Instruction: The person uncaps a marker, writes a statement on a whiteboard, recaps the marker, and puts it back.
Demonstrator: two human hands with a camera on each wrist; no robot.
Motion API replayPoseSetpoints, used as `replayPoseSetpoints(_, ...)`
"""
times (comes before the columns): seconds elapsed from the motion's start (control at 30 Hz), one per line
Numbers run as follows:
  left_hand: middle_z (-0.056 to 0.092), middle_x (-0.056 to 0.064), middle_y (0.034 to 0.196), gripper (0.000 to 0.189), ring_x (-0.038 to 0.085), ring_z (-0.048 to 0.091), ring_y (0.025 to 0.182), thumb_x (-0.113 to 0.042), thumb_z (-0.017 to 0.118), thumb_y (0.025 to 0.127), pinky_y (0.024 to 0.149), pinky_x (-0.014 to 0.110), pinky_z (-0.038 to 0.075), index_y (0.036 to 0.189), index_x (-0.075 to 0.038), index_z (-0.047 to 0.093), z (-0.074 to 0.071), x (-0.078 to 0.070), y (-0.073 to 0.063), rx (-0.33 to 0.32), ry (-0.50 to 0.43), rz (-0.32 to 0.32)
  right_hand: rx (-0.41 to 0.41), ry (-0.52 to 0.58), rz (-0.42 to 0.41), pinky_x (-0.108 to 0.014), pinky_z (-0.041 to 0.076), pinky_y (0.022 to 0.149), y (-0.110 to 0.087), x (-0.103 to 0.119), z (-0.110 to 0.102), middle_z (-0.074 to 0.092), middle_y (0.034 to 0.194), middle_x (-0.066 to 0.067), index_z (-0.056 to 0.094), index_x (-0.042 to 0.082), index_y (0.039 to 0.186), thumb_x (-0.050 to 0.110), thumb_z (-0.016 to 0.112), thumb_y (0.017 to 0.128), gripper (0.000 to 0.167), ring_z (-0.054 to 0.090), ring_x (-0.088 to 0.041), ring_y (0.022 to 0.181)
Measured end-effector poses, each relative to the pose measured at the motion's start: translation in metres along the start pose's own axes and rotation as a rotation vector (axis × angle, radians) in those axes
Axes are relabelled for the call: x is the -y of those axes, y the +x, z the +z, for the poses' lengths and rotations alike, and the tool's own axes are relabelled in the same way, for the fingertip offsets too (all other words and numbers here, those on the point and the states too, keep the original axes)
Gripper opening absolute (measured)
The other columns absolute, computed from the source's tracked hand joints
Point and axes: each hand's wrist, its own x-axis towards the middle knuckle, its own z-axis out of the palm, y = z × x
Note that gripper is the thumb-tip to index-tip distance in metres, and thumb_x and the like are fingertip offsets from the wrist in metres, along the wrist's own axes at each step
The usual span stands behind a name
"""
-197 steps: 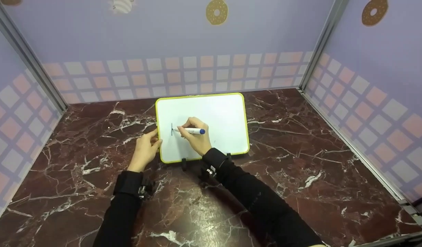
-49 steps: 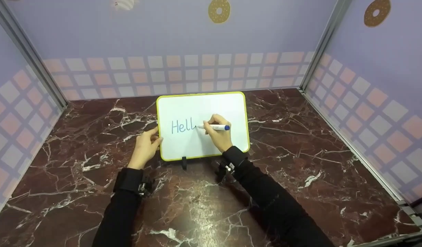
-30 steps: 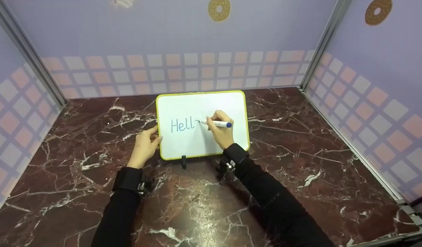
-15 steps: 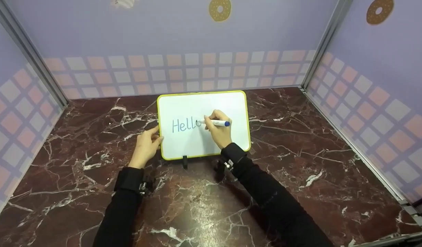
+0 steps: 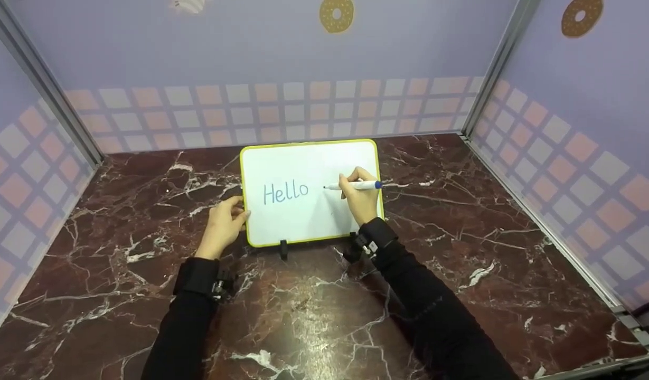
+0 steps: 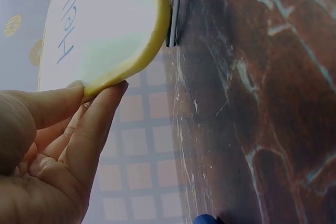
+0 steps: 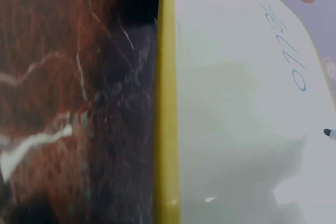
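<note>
Head view, sleeves: black, the left sleeve [image 5: 179,338] and the right sleeve [image 5: 435,316] reach in over the desk's near edge, each with a black wrist strap [image 5: 197,277] carrying a small device.
Desk: dark red-brown marble pattern with pale veins [image 5: 493,227]; a bright reflection lies toward the near edge.
Left hand [image 5: 222,228]: pinches the whiteboard's left edge below its middle; the left wrist view shows the thumb on the front and a finger behind the frame.
Right hand [image 5: 361,200]: grips the marker in a writing hold before the right part of the whiteboard.
Marker [image 5: 362,185]: white barrel, blue end to the right, dark tip to the left; whether the tip touches the surface cannot be told.
Black supports [image 5: 283,249]: two, at the whiteboard's lower edge, the right one partly hidden by the wrist device.
Whiteboard [image 5: 303,224]: yellow-framed, propped up near the desk's far edge, around its middle, face toward the person.
Writing [image 5: 285,192]: "Hello" in blue, on the left half, the marker tip to its right.
Back wall [image 5: 250,53]: lilac, with pink and pale squares above the desk's far edge and a doughnut picture [image 5: 327,16] higher up.
Posts [image 5: 493,74]: grey metal, rising at both far corners.
</note>
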Motion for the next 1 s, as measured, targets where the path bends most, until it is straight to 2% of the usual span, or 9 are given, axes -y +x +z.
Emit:
replayPoseSetpoints(0.17, 0.065, 0.032, 0.118, 0.04, 0.041, 0.068, 0.104, -0.004, 0.054, 0.1, 0.083, 0.042, 0.063, 0.139, 0.007, 0.049, -0.001, 0.0, 0.0, 0.002, -0.007, 0.007, 0.036, -0.006, 0.035, -0.017, 0.034, 0.046, -0.001, 0.012, -0.002, 0.057, 0.056, -0.024, 0.048, 0.001, 0.062, -0.009, 0.062, 0.088, 0.031, 0.056, -0.019, 0.046)
replayPoseSetpoints(0.37, 0.064, 0.032, 0.119, 0.042, 0.041, 0.067, 0.108, -0.004, 0.053, 0.101, 0.087, 0.045, 0.061, 0.141, 0.006, 0.047, 0.0, 0.002, -0.001, 0.013, -0.023, -0.002, 0.065, -0.03, 0.037, -0.017, 0.035, 0.047, -0.003, 0.015, 0.001, 0.058, 0.061, -0.035, 0.049, -0.003, 0.063, -0.008, 0.063, 0.089, 0.03, 0.057, -0.039, 0.051)
replayPoseSetpoints(0.43, 0.064, 0.032, 0.119, 0.042, 0.042, 0.067, 0.108, -0.004, 0.053, 0.101, 0.088, 0.045, 0.061, 0.141, 0.007, 0.047, 0.0, 0.002, -0.001, 0.013, -0.026, 0.0, 0.073, -0.04, 0.025, -0.017, 0.035, 0.047, -0.003, 0.016, 0.001, 0.056, 0.059, -0.035, 0.048, -0.005, 0.063, -0.008, 0.062, 0.09, 0.031, 0.055, -0.041, 0.051)
replayPoseSetpoints(0.67, 0.064, 0.032, 0.119, 0.041, 0.041, 0.067, 0.108, -0.005, 0.054, 0.101, 0.086, 0.042, 0.062, 0.14, 0.007, 0.048, 0.0, 0.002, 0.001, 0.01, -0.02, 0.0, 0.064, -0.059, -0.026, -0.017, 0.031, 0.044, -0.003, 0.022, 0.0, 0.049, 0.052, -0.024, 0.04, -0.009, 0.06, -0.013, 0.058, 0.089, 0.034, 0.049, -0.029, 0.043)
replayPoseSetpoints(0.87, 0.064, 0.031, 0.12, 0.042, 0.041, 0.067, 0.108, -0.005, 0.054, 0.101, 0.087, 0.042, 0.062, 0.141, 0.006, 0.048, 0.001, 0.002, 0.001, 0.012, -0.03, -0.015, 0.025, -0.044, -0.037, -0.016, 0.033, 0.045, 0.0, 0.02, -0.001, 0.054, 0.058, -0.032, 0.041, -0.017, 0.066, -0.011, 0.058, 0.09, 0.03, 0.054, -0.021, 0.046)
replayPoseSetpoints(1.0, 0.063, 0.031, 0.121, 0.042, 0.041, 0.066, 0.11, -0.005, 0.053, 0.102, 0.089, 0.042, 0.061, 0.142, 0.005, 0.047, 0.0, 0.003, 0.001, 0.017, -0.038, -0.025, 0.031, -0.049, -0.017, -0.016, 0.032, 0.044, 0.0, 0.02, -0.002, 0.053, 0.056, -0.03, 0.04, -0.014, 0.064, -0.011, 0.058, 0.089, 0.032, 0.053, -0.019, 0.045)
